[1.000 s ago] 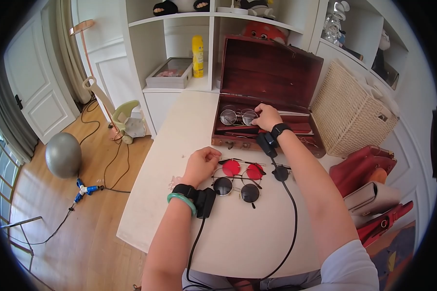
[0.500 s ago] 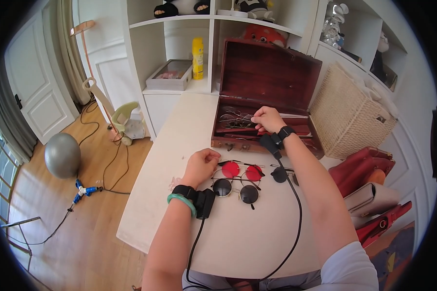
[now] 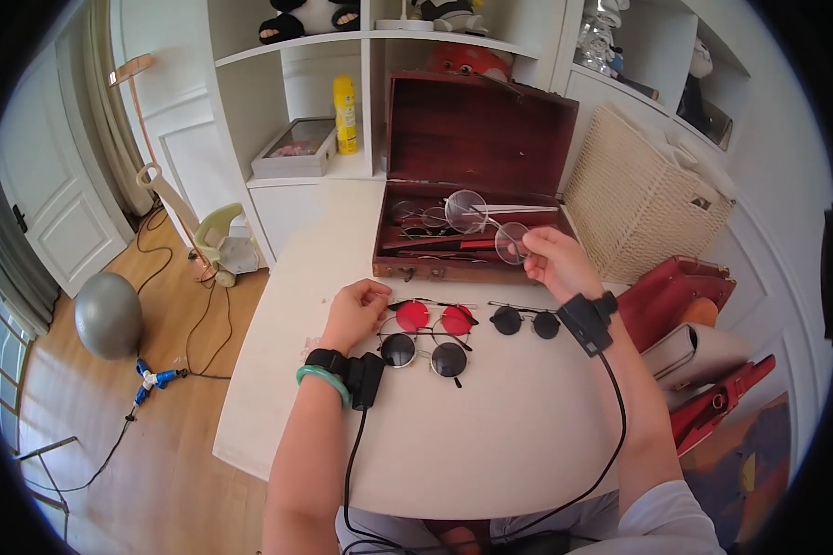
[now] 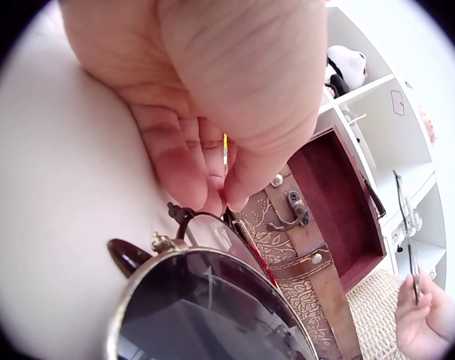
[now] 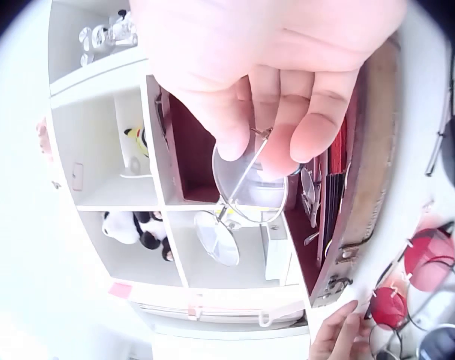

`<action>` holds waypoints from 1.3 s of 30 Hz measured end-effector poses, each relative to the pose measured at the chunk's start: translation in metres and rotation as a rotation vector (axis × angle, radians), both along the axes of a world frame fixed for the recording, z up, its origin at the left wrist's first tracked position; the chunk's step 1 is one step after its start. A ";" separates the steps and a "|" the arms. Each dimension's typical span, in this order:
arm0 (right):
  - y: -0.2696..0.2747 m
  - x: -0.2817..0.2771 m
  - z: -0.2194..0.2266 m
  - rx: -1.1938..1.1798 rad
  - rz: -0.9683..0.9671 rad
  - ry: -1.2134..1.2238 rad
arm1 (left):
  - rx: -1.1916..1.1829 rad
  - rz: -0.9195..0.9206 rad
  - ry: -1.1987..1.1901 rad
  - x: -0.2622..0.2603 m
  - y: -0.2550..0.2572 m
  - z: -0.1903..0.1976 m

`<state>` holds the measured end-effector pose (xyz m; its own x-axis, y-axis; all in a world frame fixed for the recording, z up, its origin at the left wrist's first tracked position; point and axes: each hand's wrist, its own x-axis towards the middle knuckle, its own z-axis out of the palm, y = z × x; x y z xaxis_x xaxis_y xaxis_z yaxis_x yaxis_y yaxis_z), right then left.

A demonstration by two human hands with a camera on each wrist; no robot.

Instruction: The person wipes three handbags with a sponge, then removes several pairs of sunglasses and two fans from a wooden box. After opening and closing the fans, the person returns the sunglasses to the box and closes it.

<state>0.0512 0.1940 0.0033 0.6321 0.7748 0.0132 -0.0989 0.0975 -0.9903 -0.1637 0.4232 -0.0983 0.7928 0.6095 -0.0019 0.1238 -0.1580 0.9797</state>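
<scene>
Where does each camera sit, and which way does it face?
Head: worn on the head, facing forward and down at the table and open suitcase; both arms, the left hand and right hand show.
Left wrist: worn there, facing past the left hand, across the dark glasses toward the suitcase; the right hand appears at lower right.
Right wrist: worn there, facing past the right hand and the clear glasses it holds, toward the shelves; the left hand appears at the bottom.
Shared: both wrist views show the panda.
</scene>
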 end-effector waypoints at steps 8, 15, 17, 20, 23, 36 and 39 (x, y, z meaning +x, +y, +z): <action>-0.109 -0.014 -0.050 -0.042 -0.010 0.158 | 0.009 0.007 0.022 -0.002 -0.005 0.011; -0.125 -0.013 -0.071 -0.158 0.018 0.166 | 0.081 0.027 0.102 -0.003 -0.005 0.011; -0.125 -0.009 -0.075 -0.154 0.014 0.138 | 0.078 0.024 0.106 -0.003 -0.006 0.013; -0.126 -0.004 -0.077 -0.192 -0.006 0.071 | 0.077 0.027 0.107 -0.002 -0.006 0.012; -0.126 -0.006 -0.074 -0.221 -0.024 0.014 | 0.084 0.025 0.106 -0.001 -0.005 0.007; -0.117 -0.015 -0.088 -0.265 -0.162 -0.121 | 0.074 0.023 0.091 -0.004 -0.008 0.009; -0.116 -0.013 -0.094 -0.235 -0.194 -0.125 | 0.057 0.038 0.078 -0.004 -0.008 0.009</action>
<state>0.0385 0.0776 -0.0902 0.7729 0.6311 -0.0651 0.0227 -0.1300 -0.9913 -0.1680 0.4151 -0.0896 0.7677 0.6402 -0.0275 0.2068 -0.2068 0.9563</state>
